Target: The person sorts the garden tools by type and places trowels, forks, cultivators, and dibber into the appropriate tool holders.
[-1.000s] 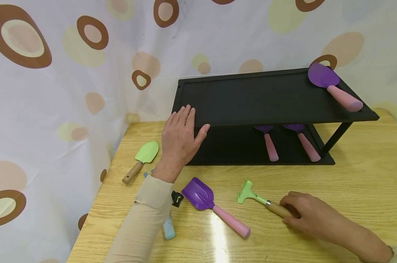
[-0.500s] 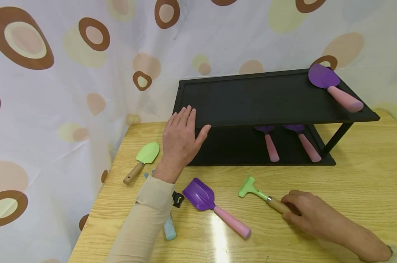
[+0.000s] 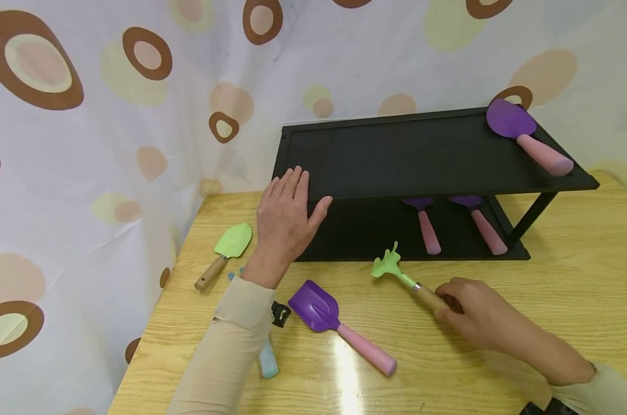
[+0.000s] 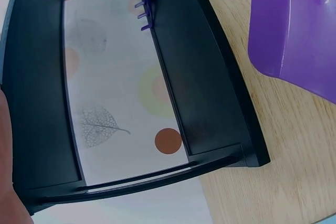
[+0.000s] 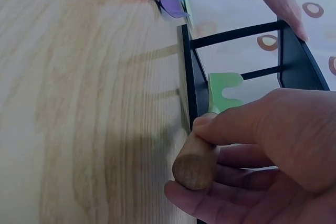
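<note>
My right hand grips the wooden handle of a small green hand rake, its prongs towards the shelf's lower front edge. In the right wrist view, thumb and fingers close round the handle's end. My left hand rests with straight fingers on the left front corner of a black two-tier shelf. A purple trowel with a pink handle lies on the top tier's right end. Two pink-handled purple tools lie on the lower tier, their heads partly hidden by the upper board.
On the wooden table, a purple shovel with a pink handle lies in front of the shelf. A green trowel lies to the left. My left arm partly covers a blue tool. A patterned curtain hangs behind.
My right hand has moved the green hand rake forward towards the shelf and turned it, so its prongs show differently. My left hand stays on the shelf corner.
</note>
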Demonstrator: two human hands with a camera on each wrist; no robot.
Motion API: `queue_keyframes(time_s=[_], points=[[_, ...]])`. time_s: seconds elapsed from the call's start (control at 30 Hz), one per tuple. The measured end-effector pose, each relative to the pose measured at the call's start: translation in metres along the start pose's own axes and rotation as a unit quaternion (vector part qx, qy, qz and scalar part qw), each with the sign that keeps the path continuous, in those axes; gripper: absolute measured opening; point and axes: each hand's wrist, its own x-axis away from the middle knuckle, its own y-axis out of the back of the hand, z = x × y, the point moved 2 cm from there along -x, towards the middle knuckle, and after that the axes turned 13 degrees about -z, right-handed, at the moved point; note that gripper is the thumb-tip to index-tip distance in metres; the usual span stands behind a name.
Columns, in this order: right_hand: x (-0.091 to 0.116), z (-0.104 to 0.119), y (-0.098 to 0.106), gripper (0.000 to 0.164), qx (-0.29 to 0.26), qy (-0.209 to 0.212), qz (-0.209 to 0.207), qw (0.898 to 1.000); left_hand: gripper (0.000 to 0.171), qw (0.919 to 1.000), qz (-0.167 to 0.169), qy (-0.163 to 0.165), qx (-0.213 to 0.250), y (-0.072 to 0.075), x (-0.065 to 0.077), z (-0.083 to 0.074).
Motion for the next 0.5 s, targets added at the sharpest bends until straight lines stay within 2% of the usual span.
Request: queue_keyframes(time_s=[0.17,0.37,0.5], points=[[-0.013,0.001,-0.003,0.021,-0.004,-0.012,-0.032,0.999,0.071,1.0000,0.002,0.002,0.000,-0.001,0.000,0.001],[-0.027,0.005,-0.006,0.020,-0.009,-0.036,-0.030,0.999,0.072,0.9999,0.008,0.006,-0.002,-0.001,0.001,0.001],[-0.036,0.009,-0.007,0.019,-0.015,-0.035,-0.037,0.999,0.071,1.0000,0.007,0.004,0.000,-0.002,0.001,0.001]])
